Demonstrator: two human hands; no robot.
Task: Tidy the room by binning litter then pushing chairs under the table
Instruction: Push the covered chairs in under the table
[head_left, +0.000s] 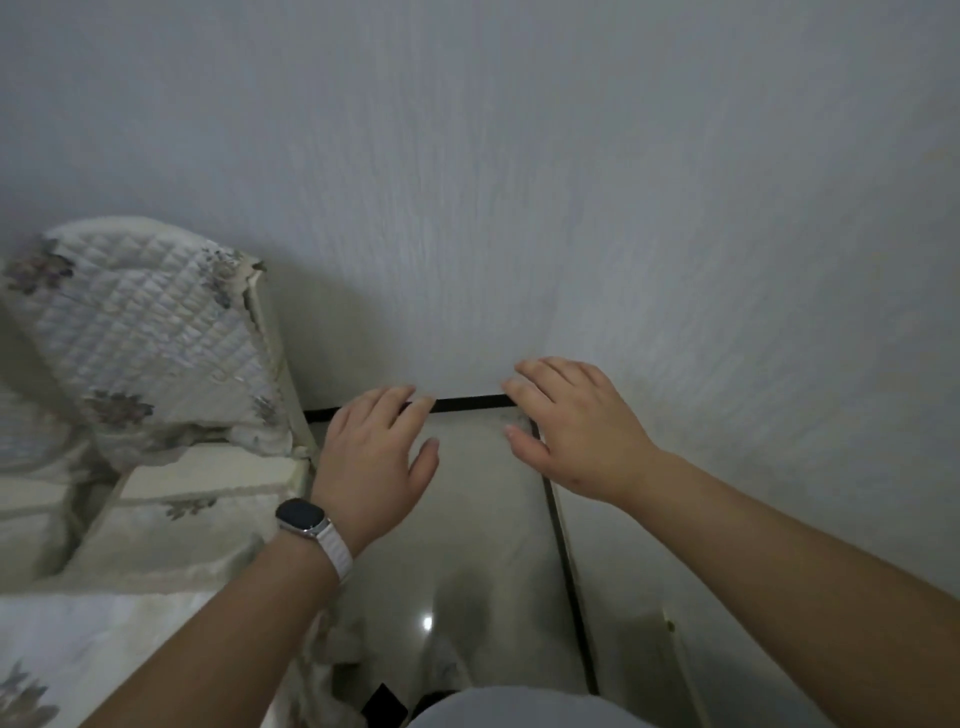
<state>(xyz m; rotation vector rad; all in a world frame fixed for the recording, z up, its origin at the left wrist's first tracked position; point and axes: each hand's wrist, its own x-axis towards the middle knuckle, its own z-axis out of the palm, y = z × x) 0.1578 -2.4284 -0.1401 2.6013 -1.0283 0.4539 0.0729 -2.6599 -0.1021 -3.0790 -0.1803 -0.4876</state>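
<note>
Where the fingers (410, 397) of the left hand (374, 457) reach forward, they lie straight and slightly spread, gripping nothing, their tips over the dark skirting strip (470, 404) at the foot of the wall (519, 182). Just right of them, the right hand (576, 431) hovers palm down with its fingers equally relaxed and apart, the thumb pointing toward the left hand. Both hands hang above the glossy tiled floor (483, 519), which a dark joint line (569, 566) crosses from near to far beneath the right wrist. A smartwatch (303, 516) on a white band circles the left wrist. Left of that arm, close to the wall, stands a cream-framed seat (284, 374) draped in a quilted, flower-printed cover (145, 332). Whether it is one of the chairs cannot be told.
</note>
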